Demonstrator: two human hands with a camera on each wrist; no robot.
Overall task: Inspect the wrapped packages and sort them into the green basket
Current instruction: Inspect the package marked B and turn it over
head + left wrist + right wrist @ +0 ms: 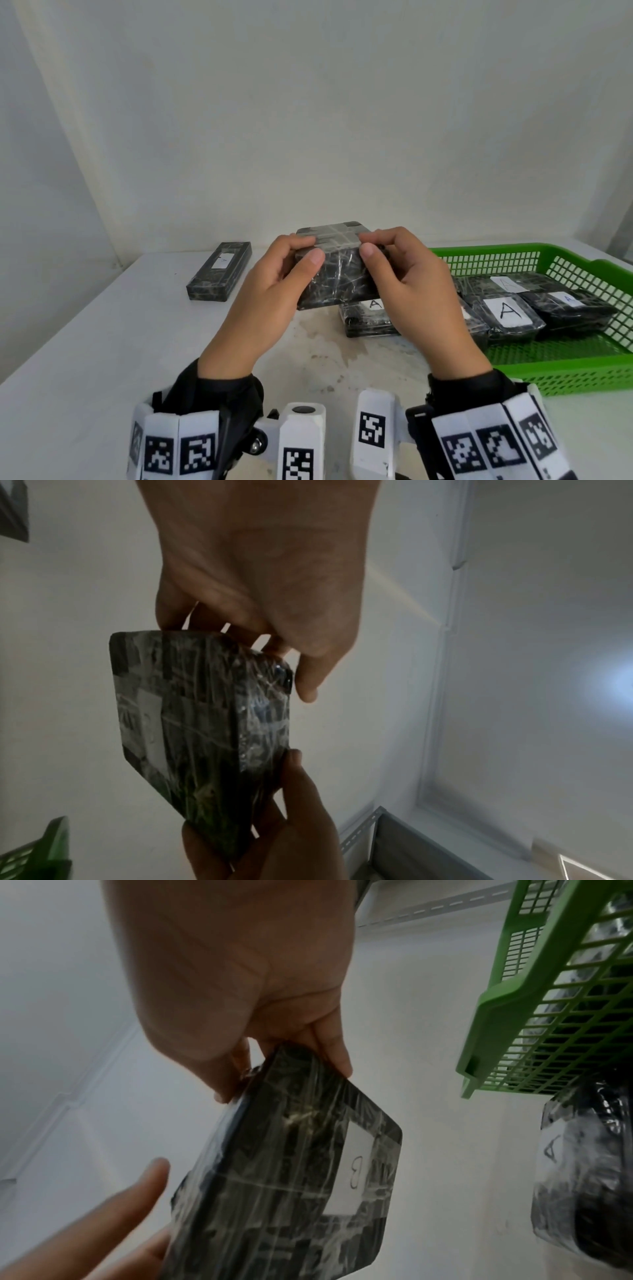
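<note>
**Inspecting a package marked B**

Left hand (274, 284) and right hand (407, 274) both clamp the package (337, 274) above the bench (85, 342), centre. Basket (565, 373) at 3 o'clock holds A's. Next, judging: decide whether B belongs there.

Packages (507, 310) lie in the basket (555, 373) at right; one package (219, 275) lies far left.

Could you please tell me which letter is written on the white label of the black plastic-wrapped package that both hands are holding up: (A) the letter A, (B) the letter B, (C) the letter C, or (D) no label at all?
B: the right wrist view shows a white label marked B on the underside of the black plastic-wrapped package held by the left hand and right hand.
</note>
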